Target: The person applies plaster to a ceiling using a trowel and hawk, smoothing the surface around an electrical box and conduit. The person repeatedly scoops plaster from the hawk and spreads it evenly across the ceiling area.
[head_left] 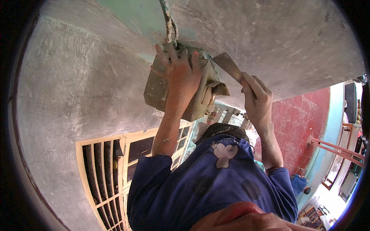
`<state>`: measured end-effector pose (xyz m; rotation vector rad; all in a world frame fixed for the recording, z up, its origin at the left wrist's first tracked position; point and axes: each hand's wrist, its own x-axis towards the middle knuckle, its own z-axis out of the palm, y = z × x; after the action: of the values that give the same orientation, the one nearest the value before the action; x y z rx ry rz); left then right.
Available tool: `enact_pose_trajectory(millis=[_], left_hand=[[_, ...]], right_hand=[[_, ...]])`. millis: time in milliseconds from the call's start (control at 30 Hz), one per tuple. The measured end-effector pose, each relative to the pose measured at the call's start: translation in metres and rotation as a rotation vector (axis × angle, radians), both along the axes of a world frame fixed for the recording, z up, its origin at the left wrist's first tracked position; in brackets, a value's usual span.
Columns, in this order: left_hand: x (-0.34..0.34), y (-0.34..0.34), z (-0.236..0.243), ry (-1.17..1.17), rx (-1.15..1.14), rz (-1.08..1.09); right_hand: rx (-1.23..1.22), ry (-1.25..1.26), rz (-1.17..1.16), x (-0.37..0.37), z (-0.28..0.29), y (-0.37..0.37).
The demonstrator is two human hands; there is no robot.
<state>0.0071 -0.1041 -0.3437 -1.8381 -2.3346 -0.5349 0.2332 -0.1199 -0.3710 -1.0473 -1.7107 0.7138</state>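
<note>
Against the wall corner stands a boxy, dust-coated grey-brown casing [156, 86], with a curled flap [219, 88] sticking out at its right side. My left hand [180, 73] lies over its face, fingers spread toward its upper edge. Dust whitens that forearm. Pale, twisted cables [169, 23] run down to the casing's top, and their lower ends are hidden near my fingertips. In my right hand [257, 96] is a putty knife [227, 64], pinched between thumb and fingers. Its broad blade points up and left, near rough greenish plaster beside the casing; I cannot tell whether it touches.
Grey plastered wall [69, 84] spreads to the left, above a cream-framed barred window [102, 173]. Another grey plastered surface [285, 42] runs along the upper right. Beyond lie a red tiled floor [300, 127], a pink rail [339, 152] and a person in blue [298, 184].
</note>
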Motion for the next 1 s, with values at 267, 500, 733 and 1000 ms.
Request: enact_pose_trajectory(millis=[267,500,733,1000], left_hand=[[0.006,0.003,-0.003,-0.124,0.032,-0.018],[0.033,-0.009,0.018,-0.191,-0.073,0.032],[0.048,-0.022,0.014,0.043,0.024,0.038],[0.046,-0.085,0.022,-0.236,0.51,-0.354]], right_hand=[[-0.049,0.031,-0.097,0.033,-0.022,-0.015],[-0.213,0.109,-0.118,0.06,-0.039,-0.025],[-0.153,0.131,-0.078,0.055,-0.092,-0.019],[-0.074,-0.066,-0.047,0.012,-0.063,0.01]])
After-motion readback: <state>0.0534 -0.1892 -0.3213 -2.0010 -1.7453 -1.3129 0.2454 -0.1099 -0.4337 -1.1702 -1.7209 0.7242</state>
